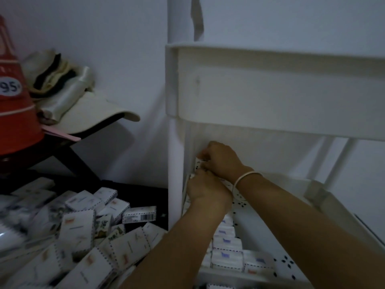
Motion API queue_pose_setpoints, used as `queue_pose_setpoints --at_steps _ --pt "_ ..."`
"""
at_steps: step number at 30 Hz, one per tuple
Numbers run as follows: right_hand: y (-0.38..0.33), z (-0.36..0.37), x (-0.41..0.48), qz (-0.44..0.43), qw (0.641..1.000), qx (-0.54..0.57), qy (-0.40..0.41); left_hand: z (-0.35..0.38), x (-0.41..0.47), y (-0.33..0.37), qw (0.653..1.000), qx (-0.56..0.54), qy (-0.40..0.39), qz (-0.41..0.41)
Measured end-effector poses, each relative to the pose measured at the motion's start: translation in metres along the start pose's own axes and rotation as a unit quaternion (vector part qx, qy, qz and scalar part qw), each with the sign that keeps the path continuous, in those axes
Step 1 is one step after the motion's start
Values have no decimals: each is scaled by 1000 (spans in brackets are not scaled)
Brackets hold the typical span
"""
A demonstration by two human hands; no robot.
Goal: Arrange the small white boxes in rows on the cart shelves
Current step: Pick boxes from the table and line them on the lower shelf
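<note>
**Ana:** White cart [270,90] against a pale wall, with a deep upper tray and a lower shelf [333,205] under it. Both hands are in the shelf's far left corner.

**Ben:** What is each hand doing?

**Ana:** The right hand [223,159], with a pale bracelet [245,178] at its wrist, is the upper one. Its fingers pinch a small box [199,163] close to the cart's left post. The left hand [206,188] sits just below it and touches it. Those fingers curl away from the camera, so I cannot tell whether they grasp anything.

**Ben:** And the other boxes?

**Ana:** A row [227,257] runs along the shelf's left side, from the near edge back towards the hands. The row is packed tight, and blue marks show on the tops. More boxes lie beside the row at the near end. Right of them, the bare shelf floor has small dark holes.

**Ben:** Anything outside the cart?

**Ana:** A loose pile [79,230] of the same boxes lies left of the cart on a dark surface. They are tumbled at all angles and blurred near the frame's edge. One at the pile's right side shows a barcode [139,214].

**Ben:** And behind that?

**Ana:** A dark table [68,153] stands higher up on the left. It carries a cream cap [93,113], some folded cloth and a red bag [16,113] with a number on an oval label.
</note>
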State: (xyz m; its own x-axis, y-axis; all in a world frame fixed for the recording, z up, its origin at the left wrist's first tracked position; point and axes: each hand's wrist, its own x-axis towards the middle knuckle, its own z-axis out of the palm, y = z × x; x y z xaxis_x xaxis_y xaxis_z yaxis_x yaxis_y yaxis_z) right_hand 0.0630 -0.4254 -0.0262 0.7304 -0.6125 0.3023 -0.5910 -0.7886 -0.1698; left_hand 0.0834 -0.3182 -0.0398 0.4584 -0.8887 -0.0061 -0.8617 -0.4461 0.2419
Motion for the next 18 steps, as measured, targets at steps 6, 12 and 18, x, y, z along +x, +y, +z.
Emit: queue_pose_setpoints --at_steps 6,12,18 --pt "11 -1 -12 -7 1000 25 -12 -1 -2 1 1000 10 -12 -2" --pt "20 10 -19 -13 999 -2 -34 0 2 2 999 22 -36 -5" --pt "22 16 -26 -30 998 -1 -64 1 0 2 1000 1 -14 9"
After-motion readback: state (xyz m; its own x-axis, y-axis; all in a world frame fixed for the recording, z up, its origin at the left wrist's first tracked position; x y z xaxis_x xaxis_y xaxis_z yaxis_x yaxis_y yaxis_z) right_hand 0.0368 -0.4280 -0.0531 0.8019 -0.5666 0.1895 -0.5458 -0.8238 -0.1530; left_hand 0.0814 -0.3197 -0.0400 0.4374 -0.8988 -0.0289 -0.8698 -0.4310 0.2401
